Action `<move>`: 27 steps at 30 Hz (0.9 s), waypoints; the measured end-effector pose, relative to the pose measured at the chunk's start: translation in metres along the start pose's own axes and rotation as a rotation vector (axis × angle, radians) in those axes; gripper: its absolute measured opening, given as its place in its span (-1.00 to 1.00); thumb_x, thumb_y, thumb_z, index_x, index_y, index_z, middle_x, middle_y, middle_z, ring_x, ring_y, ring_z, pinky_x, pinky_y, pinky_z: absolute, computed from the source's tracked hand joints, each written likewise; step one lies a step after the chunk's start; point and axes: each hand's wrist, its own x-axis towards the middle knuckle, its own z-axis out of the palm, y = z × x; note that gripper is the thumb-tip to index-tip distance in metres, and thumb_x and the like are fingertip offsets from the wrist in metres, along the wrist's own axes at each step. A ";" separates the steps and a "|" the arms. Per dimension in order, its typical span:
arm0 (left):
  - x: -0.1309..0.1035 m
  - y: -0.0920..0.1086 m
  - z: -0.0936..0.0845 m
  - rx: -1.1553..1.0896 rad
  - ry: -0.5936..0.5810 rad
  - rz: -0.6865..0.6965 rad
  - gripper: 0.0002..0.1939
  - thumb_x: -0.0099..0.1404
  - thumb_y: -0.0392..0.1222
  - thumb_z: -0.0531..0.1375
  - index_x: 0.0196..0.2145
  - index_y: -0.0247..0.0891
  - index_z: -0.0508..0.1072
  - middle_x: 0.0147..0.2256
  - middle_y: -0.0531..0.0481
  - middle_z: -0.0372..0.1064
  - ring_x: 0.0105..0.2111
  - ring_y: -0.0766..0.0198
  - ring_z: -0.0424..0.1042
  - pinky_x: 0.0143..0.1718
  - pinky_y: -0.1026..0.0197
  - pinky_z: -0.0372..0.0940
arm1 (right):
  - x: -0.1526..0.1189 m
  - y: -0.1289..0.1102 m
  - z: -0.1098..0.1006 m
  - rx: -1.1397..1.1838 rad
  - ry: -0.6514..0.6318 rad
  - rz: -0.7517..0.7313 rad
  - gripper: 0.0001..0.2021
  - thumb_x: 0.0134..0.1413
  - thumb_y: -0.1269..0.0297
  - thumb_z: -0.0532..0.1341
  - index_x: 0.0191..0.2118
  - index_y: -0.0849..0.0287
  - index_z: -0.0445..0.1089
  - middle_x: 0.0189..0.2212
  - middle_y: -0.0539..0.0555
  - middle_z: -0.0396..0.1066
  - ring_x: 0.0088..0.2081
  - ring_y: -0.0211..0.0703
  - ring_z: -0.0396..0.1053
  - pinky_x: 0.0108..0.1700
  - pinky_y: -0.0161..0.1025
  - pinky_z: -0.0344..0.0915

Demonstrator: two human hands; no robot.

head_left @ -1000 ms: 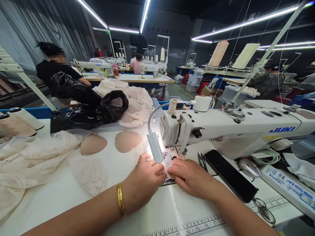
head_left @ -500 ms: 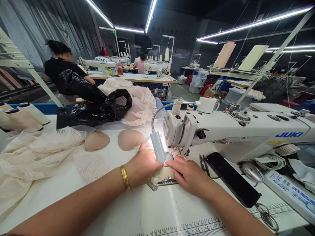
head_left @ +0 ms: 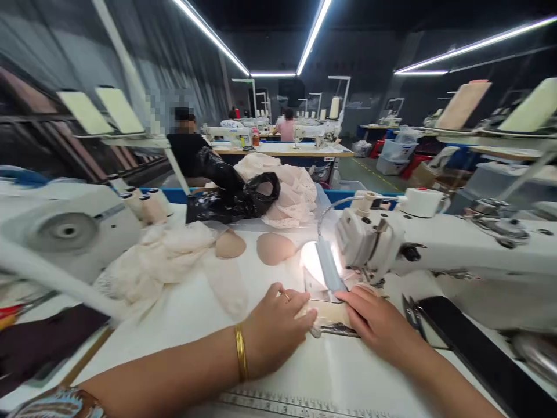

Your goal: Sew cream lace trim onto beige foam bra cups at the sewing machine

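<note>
My left hand, with a ring and a gold bangle, hovers at the left of the sewing machine's bed plate. Its fingers are loosely bent and apart, and I see nothing held in them. My right hand lies at the plate's right side, index finger stretched toward the stitching spot and thumb apart from it. Some thin pale material shows by those fingertips, partly hidden by the grey lamp. The head of the white sewing machine stands just behind. Two beige moulded cups lie farther left.
Cream lace fabric spreads over the left of the table. A black plastic bag and more lace lie behind. Snips and a black phone are at the right. A co-worker sits beyond.
My left hand has drawn back leftward from the stitching spot, and its fingers have loosened. My right hand stays by the plate. The view has swung left, bringing another machine into sight.
</note>
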 end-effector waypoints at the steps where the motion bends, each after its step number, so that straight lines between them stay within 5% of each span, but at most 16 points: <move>1: -0.016 0.001 -0.008 -0.015 -0.007 -0.049 -0.68 0.38 -0.23 0.21 0.07 -0.21 0.40 0.16 -0.21 0.39 -0.03 -0.04 0.44 0.01 -0.15 0.19 | -0.002 0.004 0.004 0.005 0.010 -0.011 -0.68 0.38 0.36 -0.02 0.05 0.04 0.42 -0.18 0.16 0.50 -0.26 0.03 0.51 -0.31 -0.09 0.43; 5: -0.073 -0.011 -0.029 -0.027 0.031 -0.396 -0.58 0.38 -0.31 0.18 0.18 -0.21 0.38 0.19 -0.26 0.34 0.06 -0.11 0.38 0.06 -0.20 0.24 | -0.003 0.015 0.018 0.057 0.045 -0.087 -0.70 0.40 0.29 0.01 0.05 -0.02 0.42 -0.22 0.12 0.49 -0.25 0.02 0.51 -0.34 -0.12 0.44; 9: -0.101 -0.026 -0.029 -0.145 0.063 -0.605 -0.74 0.44 -0.38 0.02 -0.19 -0.26 0.50 -0.14 -0.18 0.48 -0.16 0.00 0.43 -0.13 -0.07 0.33 | -0.001 -0.003 0.012 0.104 0.006 -0.145 -0.76 0.43 0.27 0.03 -0.04 0.02 0.44 -0.34 0.07 0.43 -0.31 -0.02 0.45 -0.33 -0.13 0.42; 12: -0.097 -0.017 -0.037 -0.458 0.200 -0.563 -0.75 0.50 -0.30 0.00 -0.24 -0.24 0.47 -0.22 -0.10 0.48 -0.22 0.10 0.43 -0.13 0.03 0.34 | 0.000 -0.036 -0.004 0.168 -0.067 -0.192 -0.75 0.46 0.32 0.01 0.00 0.02 0.42 -0.27 0.09 0.44 -0.28 -0.06 0.44 -0.30 -0.15 0.43; 17: -0.078 0.002 -0.073 -1.259 0.262 -0.569 -0.83 0.46 -0.08 0.21 -0.24 -0.17 0.54 -0.14 -0.04 0.50 -0.13 0.17 0.45 -0.08 0.19 0.34 | 0.001 -0.093 -0.026 0.367 0.057 -0.242 -0.56 0.42 0.22 0.16 0.34 -0.02 0.19 0.24 0.21 0.28 0.25 0.09 0.25 0.22 0.02 0.28; 19: -0.071 0.001 -0.079 -1.533 0.302 -0.598 -0.84 0.39 -0.05 0.30 -0.27 -0.17 0.57 -0.15 -0.04 0.51 -0.13 0.17 0.44 -0.10 0.24 0.34 | 0.001 -0.108 -0.025 0.520 0.037 -0.153 -0.59 0.37 0.17 0.22 0.27 0.00 0.27 0.14 0.17 0.37 0.14 0.05 0.33 0.13 -0.08 0.33; 22: -0.061 -0.003 -0.073 -1.802 0.350 -0.676 -0.83 0.32 -0.05 0.35 -0.29 -0.19 0.56 -0.17 -0.06 0.53 -0.14 0.18 0.42 -0.11 0.24 0.35 | 0.002 -0.123 -0.017 0.731 0.025 0.043 -0.87 0.39 0.19 0.17 -0.17 0.07 0.43 -0.30 0.00 0.43 -0.24 -0.13 0.39 -0.16 -0.23 0.32; 27: -0.049 0.000 -0.045 -1.940 0.246 -0.814 -0.64 0.20 0.02 0.44 -0.14 -0.18 0.49 -0.19 -0.03 0.50 -0.22 0.18 0.43 -0.18 0.20 0.36 | 0.008 -0.124 -0.007 0.867 0.061 0.201 -0.71 0.41 0.11 0.12 -0.35 0.11 0.35 -0.42 -0.05 0.30 -0.34 -0.20 0.26 -0.27 -0.28 0.22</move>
